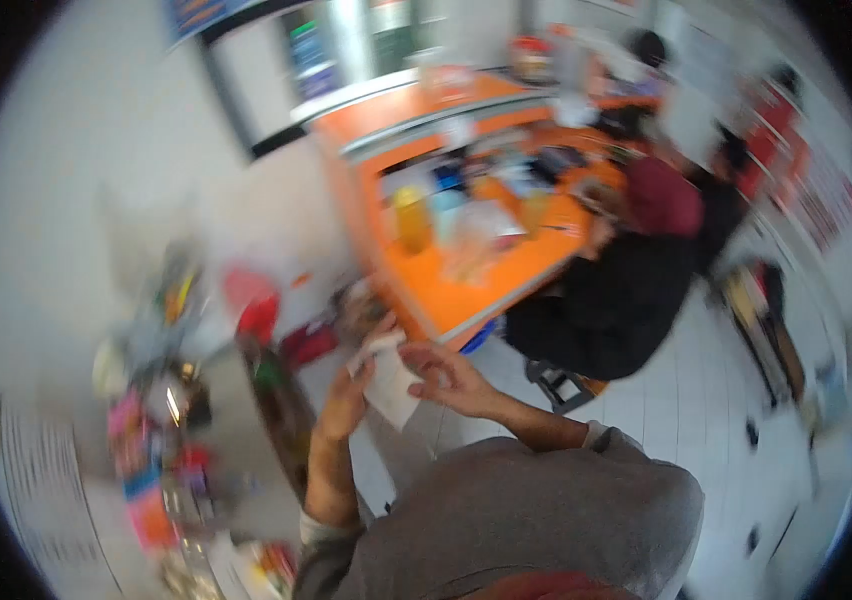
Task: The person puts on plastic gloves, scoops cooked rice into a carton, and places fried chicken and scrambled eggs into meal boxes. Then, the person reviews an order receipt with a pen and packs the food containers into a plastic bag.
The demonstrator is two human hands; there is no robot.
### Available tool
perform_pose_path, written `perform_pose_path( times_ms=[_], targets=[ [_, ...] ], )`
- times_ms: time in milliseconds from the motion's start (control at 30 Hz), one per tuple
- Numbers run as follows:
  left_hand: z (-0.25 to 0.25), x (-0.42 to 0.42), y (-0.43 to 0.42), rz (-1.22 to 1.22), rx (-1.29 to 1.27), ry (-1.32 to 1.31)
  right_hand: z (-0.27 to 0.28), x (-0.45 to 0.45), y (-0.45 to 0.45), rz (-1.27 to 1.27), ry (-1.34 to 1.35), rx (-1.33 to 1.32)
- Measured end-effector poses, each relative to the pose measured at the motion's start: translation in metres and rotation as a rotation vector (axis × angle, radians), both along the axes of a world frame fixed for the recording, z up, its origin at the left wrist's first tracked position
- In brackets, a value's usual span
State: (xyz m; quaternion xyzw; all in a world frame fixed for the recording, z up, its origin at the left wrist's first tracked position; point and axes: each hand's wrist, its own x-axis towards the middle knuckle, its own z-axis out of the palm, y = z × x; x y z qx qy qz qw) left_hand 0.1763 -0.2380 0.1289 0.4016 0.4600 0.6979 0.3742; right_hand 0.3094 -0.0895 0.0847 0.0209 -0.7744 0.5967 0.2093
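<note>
A pale, flat piece that looks like white paper (pixel 393 392) hangs between my two hands, in front of my grey top. My left hand (pixel 346 398) grips its left side, thumb and fingers closed on the upper part. At the right edge, my right hand (pixel 451 380) has its fingers curled and its fingertips against the paper. Blur hides any print or fold on it, and I cannot make out its exact kind.
An orange desk (pixel 476 300) with bottles and clutter stands ahead. A person in dark clothes (pixel 616 300) sits at it on a stool (pixel 558 388). To my left, a counter holds many colourful items (pixel 151 510). A red object (pixel 258 310) lies near the wall.
</note>
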Motion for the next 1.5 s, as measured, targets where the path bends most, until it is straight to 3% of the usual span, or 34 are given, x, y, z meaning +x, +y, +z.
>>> perform_pose_path(
  times_ms=[33, 100, 200, 300, 400, 433, 500, 533, 667, 733, 833, 933, 1000, 1133, 1267, 1500],
  targets=[
    [-0.008, 0.003, 0.027, -0.075, -0.074, 0.166, 0.001, 0.016, 0.018, -0.083, 0.035, -0.04],
    [-0.032, 0.012, 0.083, -0.179, -0.078, 0.202, 0.002, 0.042, 0.05, -0.19, 0.096, -0.112],
    [-0.036, 0.03, 0.153, -0.361, -0.078, 0.171, -0.004, 0.089, 0.089, -0.257, -0.028, -0.465],
    [-0.042, 0.041, 0.181, -0.53, -0.087, 0.052, -0.013, 0.104, 0.094, -0.444, -0.03, -0.385],
    [-0.108, 0.03, 0.229, -0.515, -0.309, -0.171, -0.001, 0.115, 0.125, -0.652, -0.021, -0.338],
    [-0.108, 0.033, 0.244, -0.492, -0.049, -0.095, 0.002, 0.117, 0.141, -0.732, -0.003, -0.287],
    [-0.105, 0.028, 0.259, -0.476, -0.102, -0.158, 0.004, 0.116, 0.178, -0.986, 0.059, -0.133],
    [-0.103, 0.023, 0.267, -0.466, -0.131, -0.188, 0.018, 0.121, 0.196, -1.017, 0.12, -0.22],
    [-0.155, -0.014, 0.288, -0.508, -0.439, 0.13, 0.071, 0.144, 0.27, -1.345, 0.26, -0.018],
    [-0.165, -0.022, 0.296, -0.547, -0.556, 0.153, 0.084, 0.164, 0.303, -1.459, 0.432, -0.204],
    [-0.201, -0.03, 0.308, -0.601, -0.652, 0.139, 0.111, 0.185, 0.337, -1.658, 0.6, -0.051],
    [-0.216, -0.034, 0.328, -0.669, -0.616, 0.283, 0.118, 0.194, 0.36, -1.694, 0.816, -0.108],
    [-0.213, -0.035, 0.347, -0.687, -0.579, 0.434, 0.106, 0.212, 0.371, -1.815, 0.694, -0.11],
    [-0.238, -0.028, 0.385, -0.646, -0.402, 0.737, 0.081, 0.25, 0.407, -1.986, 0.767, 0.033],
    [-0.272, -0.016, 0.42, -0.486, -0.176, 0.964, 0.039, 0.307, 0.478, -2.016, 0.932, 0.007],
    [-0.293, 0.021, 0.431, -0.055, -0.372, 1.183, -0.12, 0.432, 0.679, -1.353, 1.341, -0.929]
  ],
)
